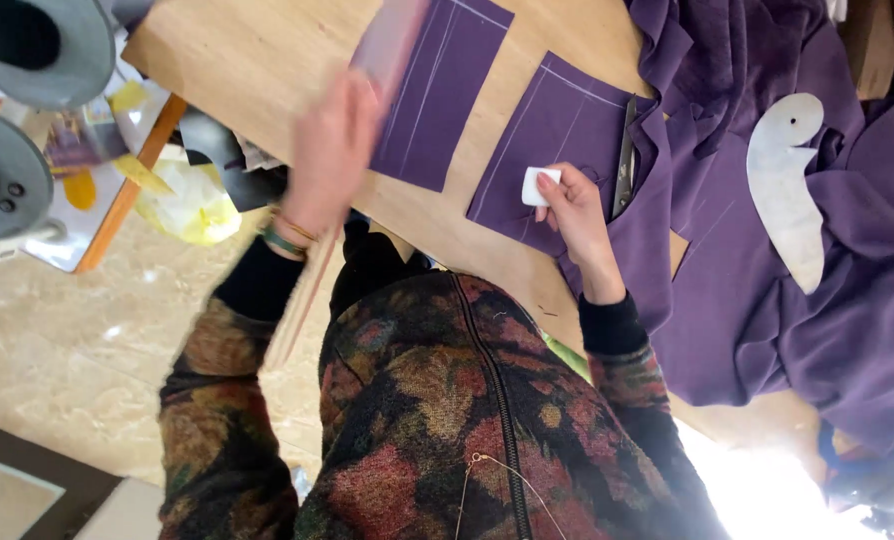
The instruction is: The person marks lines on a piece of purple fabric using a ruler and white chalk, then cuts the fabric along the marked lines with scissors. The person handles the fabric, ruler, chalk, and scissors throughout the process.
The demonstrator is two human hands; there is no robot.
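Nearest the camera is the person's own patterned sweater, dark with red and ochre leaf shapes and a zip down the front. From it two sleeves with black cuffs reach toward the wooden surface.

The right hand rests at the near edge of a purple cloth piece marked with pale lines; its grip is pinched around a small white block of chalk, held between thumb and fingers just over the cloth.

The left hand is blurred, with bangles at the wrist. It is raised beside a second purple cloth piece and clasps a long translucent ruler, which lies along that piece's left edge.

A pair of scissors lies just beside the first piece, at the edge of a large heap of purple fabric. On that heap sits a pale curved pattern template.

Beyond the surface's left end are two grey round spool-like shapes and a yellow bag, over a light tiled floor.
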